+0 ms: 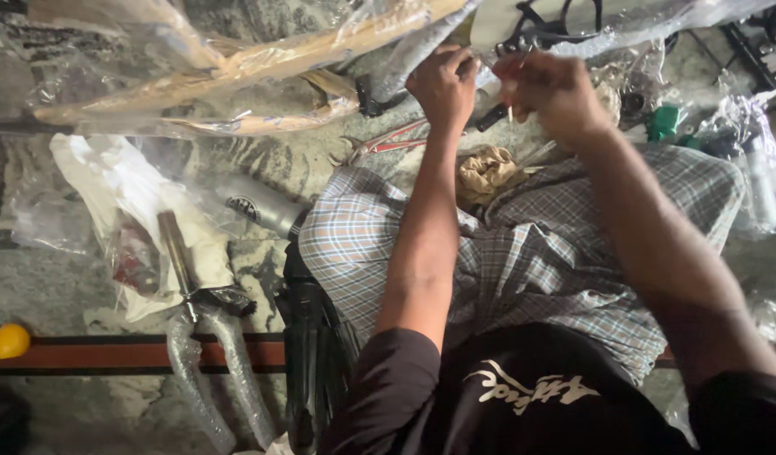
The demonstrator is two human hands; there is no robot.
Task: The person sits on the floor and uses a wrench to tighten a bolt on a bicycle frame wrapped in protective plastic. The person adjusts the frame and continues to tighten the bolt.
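Item: plastic-wrapped tube (413, 50), long axis slanting up-right, gripped by my left hand (443, 84); my right hand (552, 88), just beside, pinches a thin stick (511, 114).

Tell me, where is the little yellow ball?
In the head view, the yellow ball sits on the stone floor at the far left edge, at the end of the dark red stripe, left of the plastic-wrapped fork.

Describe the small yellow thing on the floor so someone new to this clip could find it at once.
Follow the dark brown floor strip to the picture's left edge. There sits a small round yellow object, perhaps a lemon or ball. It is the only bright yellow thing, apart from the plastic-wrapped bicycle fork.
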